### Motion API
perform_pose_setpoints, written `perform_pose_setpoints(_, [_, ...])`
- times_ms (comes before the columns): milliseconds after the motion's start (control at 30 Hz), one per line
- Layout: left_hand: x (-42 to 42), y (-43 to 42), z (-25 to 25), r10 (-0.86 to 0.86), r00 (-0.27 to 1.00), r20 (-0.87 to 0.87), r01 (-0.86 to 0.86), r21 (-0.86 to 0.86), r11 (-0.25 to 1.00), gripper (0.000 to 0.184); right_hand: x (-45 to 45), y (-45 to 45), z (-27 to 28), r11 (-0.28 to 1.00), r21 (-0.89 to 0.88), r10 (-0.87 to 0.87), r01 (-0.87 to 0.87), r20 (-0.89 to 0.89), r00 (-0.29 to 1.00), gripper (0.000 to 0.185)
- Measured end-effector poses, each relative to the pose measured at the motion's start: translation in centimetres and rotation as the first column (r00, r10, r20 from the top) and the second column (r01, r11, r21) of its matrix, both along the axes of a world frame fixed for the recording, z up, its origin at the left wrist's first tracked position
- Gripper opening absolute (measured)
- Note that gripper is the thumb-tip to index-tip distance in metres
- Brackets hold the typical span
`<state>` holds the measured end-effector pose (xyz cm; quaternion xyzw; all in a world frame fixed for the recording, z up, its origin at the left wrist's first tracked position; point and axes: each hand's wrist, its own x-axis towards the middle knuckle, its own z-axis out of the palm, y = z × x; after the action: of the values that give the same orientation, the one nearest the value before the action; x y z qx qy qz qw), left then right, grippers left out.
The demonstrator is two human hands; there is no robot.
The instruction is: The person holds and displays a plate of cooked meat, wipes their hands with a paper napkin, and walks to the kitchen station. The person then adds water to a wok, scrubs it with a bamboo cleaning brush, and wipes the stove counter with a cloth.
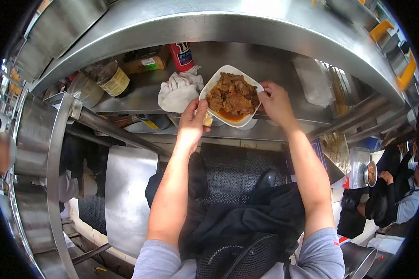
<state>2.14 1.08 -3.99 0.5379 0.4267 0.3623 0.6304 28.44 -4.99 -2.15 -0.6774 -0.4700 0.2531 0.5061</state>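
Observation:
Between my two hands is a white square dish (213,80), held above the lower steel shelf. Chunks of stewed meat (233,94) fill it, with reddish-brown sauce pooled at the near side. My left hand (194,122) grips the dish's left edge, thumb on the rim and fingers underneath. On the opposite edge, my right hand (275,103) is closed with its thumb at the rim; its other fingers are partly hidden. Just left of the dish lies a crumpled white cloth (179,90). A small yellowish thing (207,120) shows by my left fingers; I cannot make it out.
Behind the cloth stands a red bottle (181,56), with a labelled tub (111,81) farther left. A clear plastic bag (313,81) lies on the right. The steel upper shelf (246,28) overhangs everything. At the far right, another person (381,200) is near a bowl of food (370,174).

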Motion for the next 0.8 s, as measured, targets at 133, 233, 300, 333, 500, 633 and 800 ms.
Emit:
perform_pose_setpoints(133, [-0.1,-0.6,0.9,-0.034,0.978,0.205,0.059,-0.113,0.992,0.041,0.0,-0.7,0.6,0.999,-0.034,0.003,-0.003,-0.012,1.0,0.03])
perform_pose_setpoints(233, [-0.5,-1.0,1.5,-0.032,0.945,0.325,0.089,-0.163,0.983,0.035,-0.4,-1.2,1.0,1.0,0.002,0.031,-0.031,-0.069,0.997,0.029])
perform_pose_setpoints(300, [-0.9,-1.2,1.5,-0.029,0.925,0.38,0.105,-0.181,0.978,0.034,-0.9,-1.7,1.9,0.999,0.037,0.042,-0.039,-0.114,0.993,0.028])
perform_pose_setpoints(333, [-1.1,-1.1,1.4,-0.051,0.899,0.435,0.139,-0.171,0.975,0.035,-1.0,-1.9,2.5,0.998,0.048,0.056,-0.049,-0.137,0.989,0.028])
perform_pose_setpoints(500, [-1.9,-2.6,2.5,-0.079,0.821,0.565,0.187,-0.136,0.973,0.039,-1.9,-3.4,5.2,0.999,0.012,0.049,-0.048,-0.112,0.992,0.03])
perform_pose_setpoints(633, [-2.7,-3.7,3.7,-0.086,0.805,0.587,0.186,-0.112,0.976,0.039,-2.6,-4.4,6.9,0.996,0.027,0.091,-0.088,-0.15,0.985,0.033])
perform_pose_setpoints(800, [-3.3,-4.2,4.6,-0.065,0.758,0.649,0.188,-0.121,0.975,0.037,-4.1,-6.3,9.6,0.993,-0.018,0.111,-0.116,-0.194,0.975,0.039])
